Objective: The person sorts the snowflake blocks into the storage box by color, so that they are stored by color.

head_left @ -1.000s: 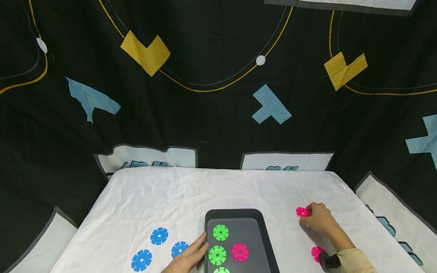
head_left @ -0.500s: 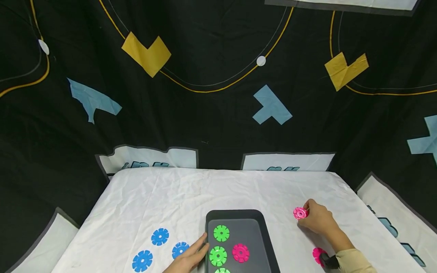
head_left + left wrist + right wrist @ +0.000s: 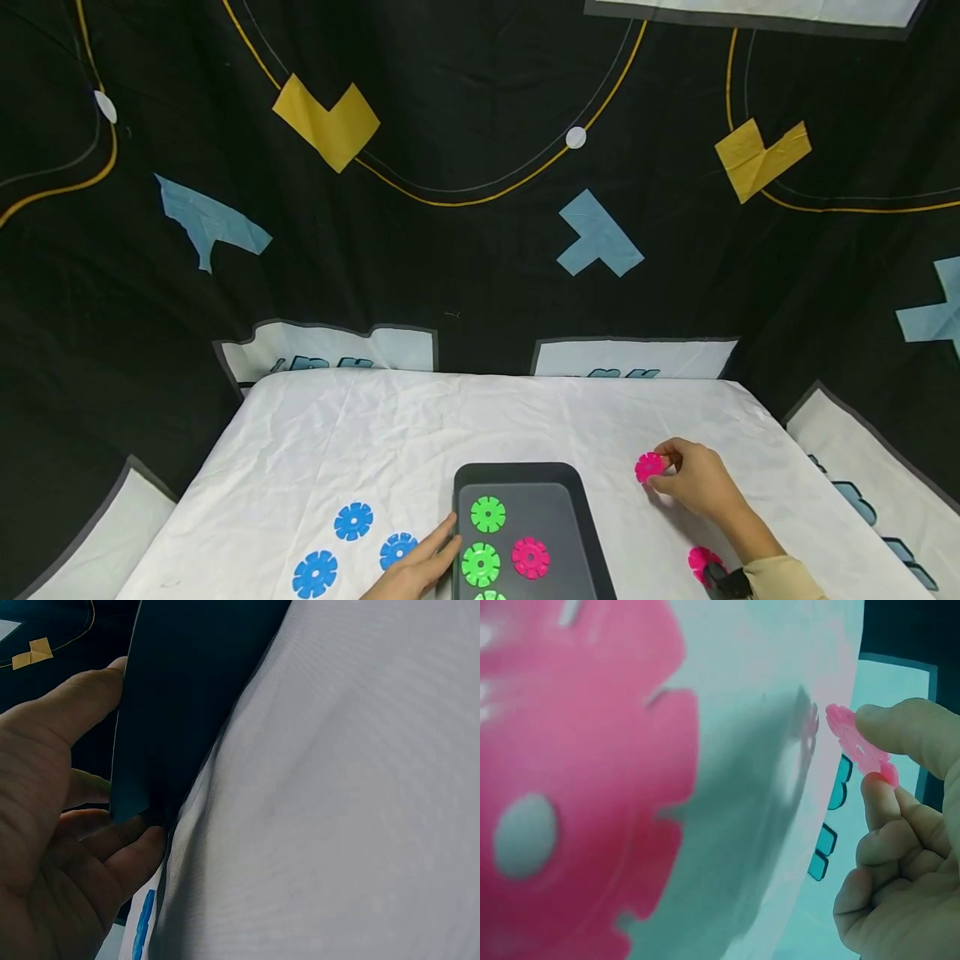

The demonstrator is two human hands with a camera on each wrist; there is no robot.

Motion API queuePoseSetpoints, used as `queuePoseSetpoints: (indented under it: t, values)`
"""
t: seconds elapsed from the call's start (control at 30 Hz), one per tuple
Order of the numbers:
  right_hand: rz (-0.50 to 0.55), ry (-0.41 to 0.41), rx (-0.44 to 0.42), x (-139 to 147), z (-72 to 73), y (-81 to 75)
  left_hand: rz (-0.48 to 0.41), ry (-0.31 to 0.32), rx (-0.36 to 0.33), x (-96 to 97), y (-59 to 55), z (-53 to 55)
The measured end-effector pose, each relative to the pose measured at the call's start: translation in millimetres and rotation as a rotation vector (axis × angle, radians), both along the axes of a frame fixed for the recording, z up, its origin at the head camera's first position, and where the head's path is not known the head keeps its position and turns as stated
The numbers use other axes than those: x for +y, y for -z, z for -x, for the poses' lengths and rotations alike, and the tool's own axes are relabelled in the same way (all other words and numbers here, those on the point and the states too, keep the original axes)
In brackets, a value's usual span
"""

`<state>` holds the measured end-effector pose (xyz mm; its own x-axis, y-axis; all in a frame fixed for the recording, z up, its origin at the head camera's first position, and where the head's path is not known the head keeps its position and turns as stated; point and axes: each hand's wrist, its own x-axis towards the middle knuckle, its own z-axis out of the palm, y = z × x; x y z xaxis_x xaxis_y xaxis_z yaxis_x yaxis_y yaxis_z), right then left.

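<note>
Slightly nearer to the tray (image 3: 558,517), a pink disc (image 3: 649,468) had been carried by the right hand (image 3: 699,481) since the earlier frame, while the left hand (image 3: 415,572) had been kept at the tray's left side. The held disc was found to the right of the tray, well apart from it, and seemed to be raised off the white-covered tabletop (image 3: 420,433). By the right grip, narrowed to a pinch, the disc was held near its rim between thumb and finger, the side toward the tray being left free; by the left grip nothing was clasped, its fingers being laid fairly straight against the tray wall. From its thin, notched form the disc could be judged light and rather stiff, not easily broken, though its smooth faces might slip or swivel under a loose pinch. Hold was best taken at the rim, a fingertip being set by a notch so that turning would be checked. Farther right of the tray than the green discs (image 3: 480,565) inside it, another pink disc (image 3: 702,561) was partly hidden by a dark wrist device (image 3: 731,582); if flat, it would probably need one edge tipped up first.
</note>
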<state>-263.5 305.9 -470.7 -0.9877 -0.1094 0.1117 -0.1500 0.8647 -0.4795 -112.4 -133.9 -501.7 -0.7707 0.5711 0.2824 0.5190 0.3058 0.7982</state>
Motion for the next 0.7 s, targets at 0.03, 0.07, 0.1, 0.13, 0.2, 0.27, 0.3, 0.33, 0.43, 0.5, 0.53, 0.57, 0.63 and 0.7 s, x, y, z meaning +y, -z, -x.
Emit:
queuePoseSetpoints:
  t: [0.03, 0.07, 0.1, 0.13, 0.2, 0.27, 0.3, 0.33, 0.43, 0.5, 0.53, 0.57, 0.63, 0.7]
  values:
    - [0.0, -0.001, 0.001, -0.9, -0.5, -0.9, 0.001, -0.001, 0.004, 0.0, 0.1, 0.0]
    - [0.0, -0.002, 0.003, -2.1, -1.0, -2.2, -0.001, 0.001, 0.004, 0.1, 0.2, 0.1]
    - [-0.002, -0.004, 0.007, -3.5, -1.7, -3.8, -0.005, 0.004, -0.001, 0.1, 0.2, 0.2]
    - [-0.003, -0.007, 0.011, -5.2, -2.4, -5.8, -0.009, 0.007, -0.01, 0.1, 0.0, 0.2]
    - [-0.011, -0.019, 0.028, -9.6, -3.9, -10.3, -0.013, 0.012, -0.018, 0.1, -0.5, 0.2]
    - [-0.014, -0.039, 0.053, -15.5, -6.0, -15.8, -0.013, 0.015, -0.023, 0.1, -1.1, 0.2]
    - [-0.015, -0.053, 0.069, -19.0, -7.2, -18.7, -0.013, 0.015, -0.027, 0.0, -1.5, 0.1]
    - [-0.014, -0.066, 0.083, -22.8, -8.7, -21.6, -0.009, 0.013, -0.026, 0.0, -1.9, 0.0]
    - [0.0, -0.111, 0.124, -36.7, -15.1, -30.9, 0.003, 0.005, -0.009, 0.3, -1.6, 0.0]
    - [0.012, -0.142, 0.143, -46.8, -19.4, -36.9, 0.008, 0.001, 0.005, 0.4, -0.8, -0.1]
    - [0.018, -0.154, 0.145, -52.1, -21.6, -39.9, 0.011, -0.002, 0.017, 0.5, -0.2, -0.1]
    - [0.024, -0.167, 0.146, -57.5, -23.7, -42.8, 0.01, -0.003, 0.028, 0.5, 0.3, 0.0]
    - [0.027, -0.197, 0.144, -68.1, -27.0, -48.0, 0.009, -0.004, 0.039, 0.5, 0.7, 0.0]
    - [0.02, -0.232, 0.132, -78.8, -30.7, -52.9, 0.003, 0.0, 0.037, 0.2, 0.6, 0.1]
